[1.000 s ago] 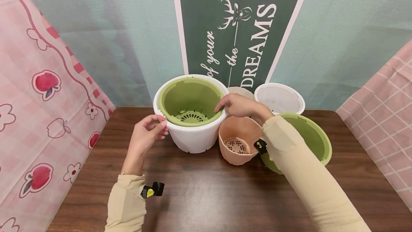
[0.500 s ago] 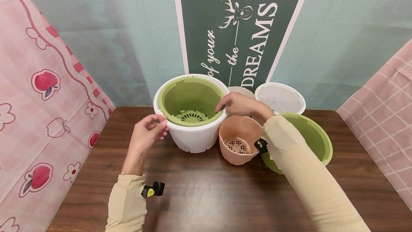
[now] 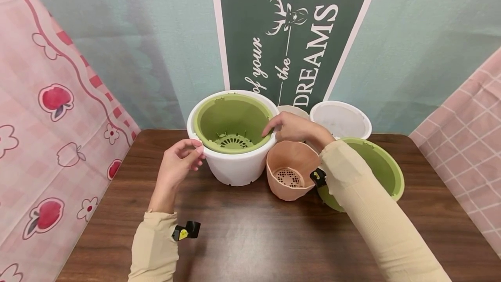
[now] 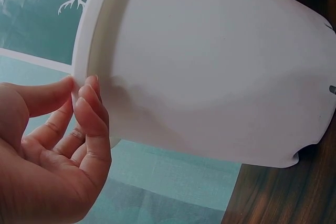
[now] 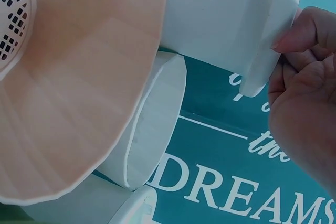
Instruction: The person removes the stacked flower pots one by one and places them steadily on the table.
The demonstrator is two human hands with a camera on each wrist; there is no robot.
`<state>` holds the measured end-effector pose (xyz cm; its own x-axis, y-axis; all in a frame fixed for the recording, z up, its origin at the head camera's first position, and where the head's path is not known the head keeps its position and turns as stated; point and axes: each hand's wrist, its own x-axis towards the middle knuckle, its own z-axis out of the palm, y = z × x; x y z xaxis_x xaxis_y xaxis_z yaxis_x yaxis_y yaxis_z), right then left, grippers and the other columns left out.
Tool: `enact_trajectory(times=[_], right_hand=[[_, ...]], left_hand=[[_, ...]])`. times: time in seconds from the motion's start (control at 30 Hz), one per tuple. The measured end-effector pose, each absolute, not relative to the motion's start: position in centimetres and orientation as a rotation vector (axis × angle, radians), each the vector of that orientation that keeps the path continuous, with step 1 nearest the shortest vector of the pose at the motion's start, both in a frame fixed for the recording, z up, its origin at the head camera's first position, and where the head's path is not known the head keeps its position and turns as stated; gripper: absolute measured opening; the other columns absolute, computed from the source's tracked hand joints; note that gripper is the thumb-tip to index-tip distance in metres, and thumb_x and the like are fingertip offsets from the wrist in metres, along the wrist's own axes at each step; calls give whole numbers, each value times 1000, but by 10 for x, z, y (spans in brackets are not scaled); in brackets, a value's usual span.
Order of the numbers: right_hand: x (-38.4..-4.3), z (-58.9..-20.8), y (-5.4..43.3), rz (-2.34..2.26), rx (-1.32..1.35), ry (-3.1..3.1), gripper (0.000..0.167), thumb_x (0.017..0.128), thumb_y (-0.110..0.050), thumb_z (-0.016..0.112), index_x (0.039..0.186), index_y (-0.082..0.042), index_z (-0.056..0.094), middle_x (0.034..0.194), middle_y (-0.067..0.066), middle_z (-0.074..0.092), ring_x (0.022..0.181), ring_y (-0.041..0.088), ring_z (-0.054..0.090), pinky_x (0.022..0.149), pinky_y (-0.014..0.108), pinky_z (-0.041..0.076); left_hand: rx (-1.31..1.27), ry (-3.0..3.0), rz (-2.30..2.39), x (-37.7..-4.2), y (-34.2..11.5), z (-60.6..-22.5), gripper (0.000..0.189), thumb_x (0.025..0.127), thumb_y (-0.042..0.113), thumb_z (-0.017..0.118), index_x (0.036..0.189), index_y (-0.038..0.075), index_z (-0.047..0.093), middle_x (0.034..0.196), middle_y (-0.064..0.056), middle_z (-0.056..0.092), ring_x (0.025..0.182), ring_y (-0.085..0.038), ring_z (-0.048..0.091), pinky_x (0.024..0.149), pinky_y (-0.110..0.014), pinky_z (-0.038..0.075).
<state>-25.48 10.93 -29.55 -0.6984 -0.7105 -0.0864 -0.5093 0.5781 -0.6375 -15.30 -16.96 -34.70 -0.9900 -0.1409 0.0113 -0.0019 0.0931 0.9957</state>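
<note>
A green flowerpot [image 3: 232, 121] with a slotted bottom sits inside a larger white flowerpot [image 3: 236, 171], which stands upright at the back of the table. At the front left of the white rim, my left hand [image 3: 179, 162] pinches the edge between thumb and fingers; the left wrist view shows the thumb on top and fingertips below the rim [image 4: 83, 51]. My right hand [image 3: 291, 127] grips the opposite rim, a finger reaching over to the green pot's inner wall. In the right wrist view, the thumb touches the white rim [image 5: 257, 72]; some fingertips are hidden.
Right of the white pot stands a peach faceted pot [image 3: 287, 188] with a lattice bottom. Behind it a cream pot [image 3: 293, 110] is partly hidden. A second white pot [image 3: 340, 119] and a tilted green pot [image 3: 375, 164] lie farther right, partly behind the right sleeve [image 3: 364, 203].
</note>
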Motion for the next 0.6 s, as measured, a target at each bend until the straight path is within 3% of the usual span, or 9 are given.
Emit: enact_trajectory(times=[0.33,0.6], right_hand=[[-254,-296,110,-901,-969,2505,39,66,12,49,96,-2,70,88,6,65,71,17,48,57,24,40],[-254,-295,111,-897,-935,2512,39,66,11,52,97,-3,70,87,6,65,77,18,48,63,25,41]], left_hand=[[133,-2243,-2043,-154,-169,-348,18,88,5,60,102,-5,54,65,0,60,55,-8,55,51,-21,48],[134,-2238,-2047,-154,-170,-347,18,87,4,60,101,-5,54,65,-1,61,55,-8,55,51,-21,48]])
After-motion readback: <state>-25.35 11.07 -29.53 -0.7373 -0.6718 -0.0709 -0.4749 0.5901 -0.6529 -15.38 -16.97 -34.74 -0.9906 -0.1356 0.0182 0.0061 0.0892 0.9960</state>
